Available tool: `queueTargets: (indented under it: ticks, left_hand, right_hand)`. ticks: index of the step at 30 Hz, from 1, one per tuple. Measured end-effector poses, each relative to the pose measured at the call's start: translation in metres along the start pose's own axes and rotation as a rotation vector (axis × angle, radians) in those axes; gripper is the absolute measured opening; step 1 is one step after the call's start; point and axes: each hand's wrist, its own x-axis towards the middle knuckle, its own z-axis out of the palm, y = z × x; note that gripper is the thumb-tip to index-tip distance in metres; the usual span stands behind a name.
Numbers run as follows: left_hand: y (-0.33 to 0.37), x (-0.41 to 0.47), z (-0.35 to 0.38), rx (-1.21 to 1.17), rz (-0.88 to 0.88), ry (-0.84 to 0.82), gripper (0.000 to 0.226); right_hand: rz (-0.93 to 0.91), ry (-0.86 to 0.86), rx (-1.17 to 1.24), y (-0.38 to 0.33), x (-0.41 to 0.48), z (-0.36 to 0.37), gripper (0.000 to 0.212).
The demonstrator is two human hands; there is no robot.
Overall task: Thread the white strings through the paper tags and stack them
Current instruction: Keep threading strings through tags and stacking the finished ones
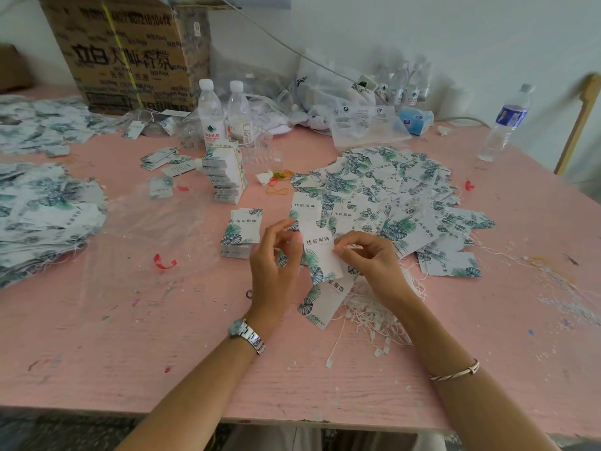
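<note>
White paper tag (pixel 320 252), leaf-printed, rectangular, between left hand (pixel 276 265) and right hand (pixel 367 258).

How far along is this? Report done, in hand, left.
Done: a pile of strung tags on the right. In hand: left hand and right hand pinch one tag. Left: a neat stack by the left hand, bundles behind, loose strings.

Strings (pixel 374 315) lie before the tag heap (pixel 387 190), bottles (pixel 224 115) behind.
</note>
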Motion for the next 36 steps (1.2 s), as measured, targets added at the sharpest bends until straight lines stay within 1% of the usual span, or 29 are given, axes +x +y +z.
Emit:
queueTargets:
  ticks: [2,4,7,9,11,14,16,20,24,25,28,34,36]
  left_hand:
    - [0.001,-0.001,0.0,-0.022,0.014,-0.029,0.028]
    - [0.002,-0.002,0.001,-0.043,-0.002,-0.052,0.028]
    - [0.005,-0.003,0.001,-0.069,-0.032,-0.073,0.024]
    - [0.006,-0.003,0.002,-0.114,-0.069,-0.07,0.016]
    - [0.004,-0.001,0.002,-0.15,-0.112,-0.053,0.017]
    - [0.001,0.002,0.002,-0.216,-0.171,-0.043,0.017]
    - [0.001,0.003,0.002,-0.271,-0.195,-0.076,0.015]
    - [0.003,0.001,0.007,-0.299,-0.182,-0.178,0.015]
    - [0.004,-0.001,0.008,-0.272,-0.19,-0.249,0.021]
    - [0.005,-0.002,0.008,-0.274,-0.19,-0.258,0.022]
    - [0.008,-0.002,0.007,-0.276,-0.184,-0.287,0.021]
    - [0.01,-0.003,0.008,-0.251,-0.144,-0.318,0.028]
    - [0.009,-0.003,0.008,-0.236,-0.128,-0.303,0.025]
  right_hand:
    - [-0.009,-0.002,-0.003,-0.001,0.0,0.0,0.012]
    - [-0.014,-0.006,-0.007,-0.001,0.0,0.001,0.015]
    - [-0.013,-0.014,-0.025,-0.001,-0.001,0.001,0.011]
    - [-0.017,-0.021,-0.033,0.0,-0.001,0.0,0.011]
    - [-0.025,-0.024,-0.032,0.001,0.0,-0.001,0.012]
    - [0.026,0.038,0.006,0.004,0.003,-0.004,0.006]
    - [0.065,0.066,0.045,0.004,0.004,-0.008,0.006]
    - [0.094,-0.028,0.101,0.004,0.003,-0.006,0.01]
    - [0.09,-0.08,0.063,0.004,0.001,-0.002,0.012]
    - [0.089,-0.085,0.068,0.003,0.0,-0.002,0.012]
    - [0.091,-0.104,0.092,-0.001,-0.002,-0.003,0.022]
    - [0.085,-0.132,0.049,-0.004,-0.002,-0.002,0.02]
    - [0.078,-0.133,0.035,-0.003,-0.002,-0.002,0.018]
